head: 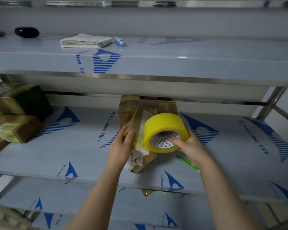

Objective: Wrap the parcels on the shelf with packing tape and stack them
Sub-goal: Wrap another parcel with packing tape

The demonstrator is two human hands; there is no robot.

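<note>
Fingers (128, 135) of the left hand (120, 146) curl round the left edge of a brown paper parcel (140, 161), holding it tilted over the middle shelf (73, 146); whether its lower corner touches the shelf I cannot tell. Its face carries a white label reading 3408, and a band of glossy yellowish tape crosses it just beside the roll. Over on the right hand (192, 147), the thumb is hooked inside the cardboard core of a yellow roll of packing tape (163, 128) while the other fingers wrap the far side, so the roll is gripped firmly and pressed against the parcel's right side.

Behind the held parcel, at the back of the same shelf, stand more taped brown parcels (130, 105), partly hidden under the shelf above. At the left end of that shelf sits a stack of wrapped parcels (15, 117), one of them dark. Near the right wrist a green pen-like thing (188, 162) lies on the shelf.

On the upper shelf (173, 52) lie a spiral notebook (85, 41), a pale blue marker (119, 41) just beside it, and a shiny black rounded thing (27, 32) well off to the left. On the lower shelf (90, 200) a brown taped scrap (146, 192) shows under the edge of the middle one
</note>
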